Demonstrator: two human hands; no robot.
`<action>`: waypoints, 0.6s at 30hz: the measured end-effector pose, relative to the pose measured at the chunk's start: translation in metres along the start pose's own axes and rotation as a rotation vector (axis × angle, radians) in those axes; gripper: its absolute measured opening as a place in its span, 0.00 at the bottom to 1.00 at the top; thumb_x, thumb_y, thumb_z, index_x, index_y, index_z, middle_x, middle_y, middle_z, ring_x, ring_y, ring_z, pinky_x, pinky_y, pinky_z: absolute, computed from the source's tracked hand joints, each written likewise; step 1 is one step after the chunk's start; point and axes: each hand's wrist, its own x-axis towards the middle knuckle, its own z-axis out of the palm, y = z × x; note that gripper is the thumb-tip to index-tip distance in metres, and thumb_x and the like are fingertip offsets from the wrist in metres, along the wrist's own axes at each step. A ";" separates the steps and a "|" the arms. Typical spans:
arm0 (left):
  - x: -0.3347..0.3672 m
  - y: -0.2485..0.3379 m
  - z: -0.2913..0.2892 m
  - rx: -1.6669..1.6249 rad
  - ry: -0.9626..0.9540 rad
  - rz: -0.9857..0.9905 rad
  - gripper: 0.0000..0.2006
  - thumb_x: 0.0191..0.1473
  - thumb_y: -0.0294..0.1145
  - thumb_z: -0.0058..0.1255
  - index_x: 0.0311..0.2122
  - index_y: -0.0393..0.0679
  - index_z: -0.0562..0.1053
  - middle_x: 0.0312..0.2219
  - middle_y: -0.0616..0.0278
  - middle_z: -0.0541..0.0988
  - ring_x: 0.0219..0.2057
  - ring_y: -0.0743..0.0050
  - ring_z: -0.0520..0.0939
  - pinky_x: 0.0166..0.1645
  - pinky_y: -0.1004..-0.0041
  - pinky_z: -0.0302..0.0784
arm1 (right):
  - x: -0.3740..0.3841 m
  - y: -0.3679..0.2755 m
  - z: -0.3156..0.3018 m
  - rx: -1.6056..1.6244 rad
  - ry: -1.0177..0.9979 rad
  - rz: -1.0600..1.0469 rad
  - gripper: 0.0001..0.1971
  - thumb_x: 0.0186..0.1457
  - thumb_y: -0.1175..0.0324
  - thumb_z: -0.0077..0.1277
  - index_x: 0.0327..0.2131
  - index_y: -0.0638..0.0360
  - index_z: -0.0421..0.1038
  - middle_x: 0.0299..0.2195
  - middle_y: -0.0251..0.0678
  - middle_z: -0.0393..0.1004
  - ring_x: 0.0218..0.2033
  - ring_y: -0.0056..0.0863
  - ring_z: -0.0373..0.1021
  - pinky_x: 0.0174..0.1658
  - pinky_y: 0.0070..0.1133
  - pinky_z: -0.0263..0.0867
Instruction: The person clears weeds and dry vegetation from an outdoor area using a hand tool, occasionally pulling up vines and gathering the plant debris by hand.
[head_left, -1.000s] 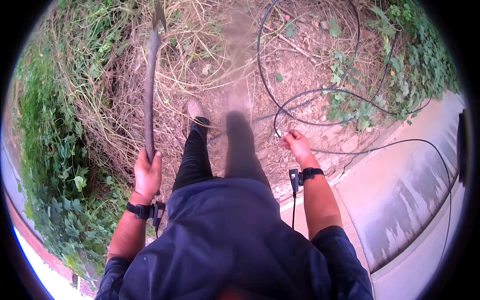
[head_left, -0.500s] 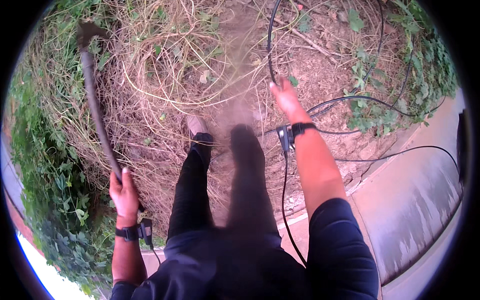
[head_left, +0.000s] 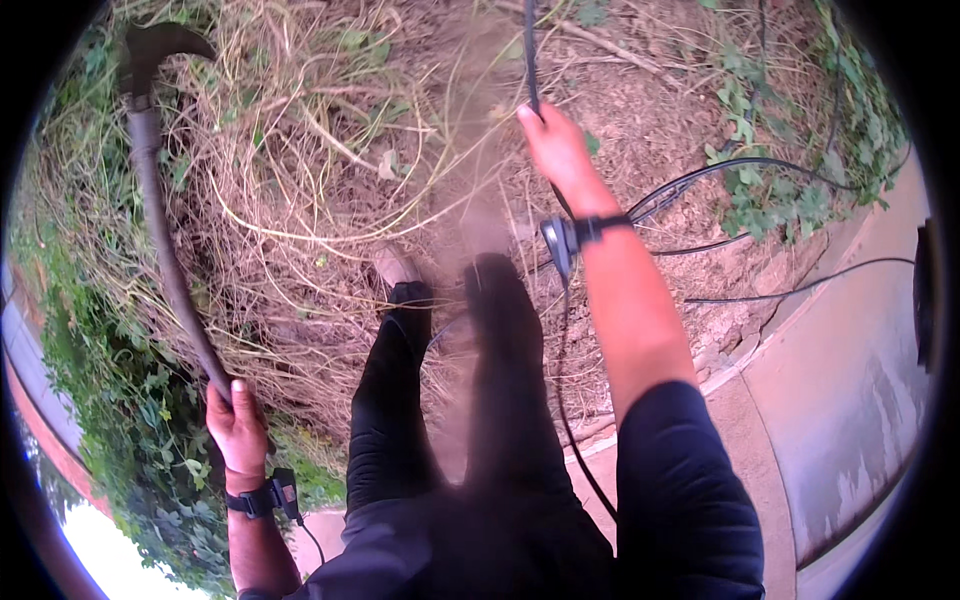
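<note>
Wrapping the left hand [head_left: 238, 432] around the lower end of a long-handled sickle [head_left: 168, 262] at the lower left of the frame, pointing its dark hooked blade [head_left: 148, 52] into the upper left, over tangled dry vines [head_left: 290, 180]. Curling the right hand [head_left: 560, 148] around a black cable [head_left: 531, 60] at upper centre. Standing in dark trousers [head_left: 385, 400] at lower centre.

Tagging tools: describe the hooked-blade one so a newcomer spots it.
Find the dry vines left of the person's legs. In front of them, a long handle slants up from the left grip. That's the hooked-blade tool: unlike the vines around it, it ends in a broad, dark blade.
</note>
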 end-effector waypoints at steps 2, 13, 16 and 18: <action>-0.001 0.015 0.009 0.110 -0.099 0.047 0.10 0.60 0.35 0.46 0.29 0.44 0.63 0.15 0.76 0.62 0.15 0.92 0.60 0.17 0.84 0.55 | -0.057 0.015 -0.055 0.105 0.128 -0.266 0.14 0.58 0.57 0.49 0.32 0.60 0.69 0.19 0.24 0.65 0.21 0.12 0.60 0.25 0.14 0.57; 0.063 0.122 0.086 0.182 0.067 0.317 0.13 0.60 0.42 0.44 0.30 0.43 0.64 0.15 0.73 0.64 0.15 0.88 0.62 0.18 0.83 0.58 | -0.466 0.251 -0.332 0.397 1.352 0.943 0.17 0.60 0.60 0.37 0.49 0.56 0.63 0.20 0.32 0.64 0.20 0.23 0.63 0.30 0.24 0.70; 0.063 0.168 0.105 -0.045 -0.051 0.281 0.14 0.60 0.43 0.44 0.29 0.45 0.65 0.16 0.75 0.63 0.15 0.88 0.60 0.18 0.83 0.55 | -0.558 0.304 -0.314 0.691 1.374 1.126 0.25 0.62 0.47 0.31 0.52 0.57 0.58 0.27 0.35 0.69 0.27 0.27 0.69 0.34 0.28 0.71; 0.059 0.169 0.115 0.155 -0.066 0.352 0.12 0.61 0.43 0.42 0.31 0.46 0.63 0.14 0.72 0.65 0.11 0.85 0.66 0.13 0.83 0.61 | -0.585 0.334 -0.288 0.847 1.378 1.174 0.24 0.63 0.49 0.30 0.51 0.59 0.59 0.30 0.36 0.71 0.32 0.30 0.71 0.37 0.31 0.71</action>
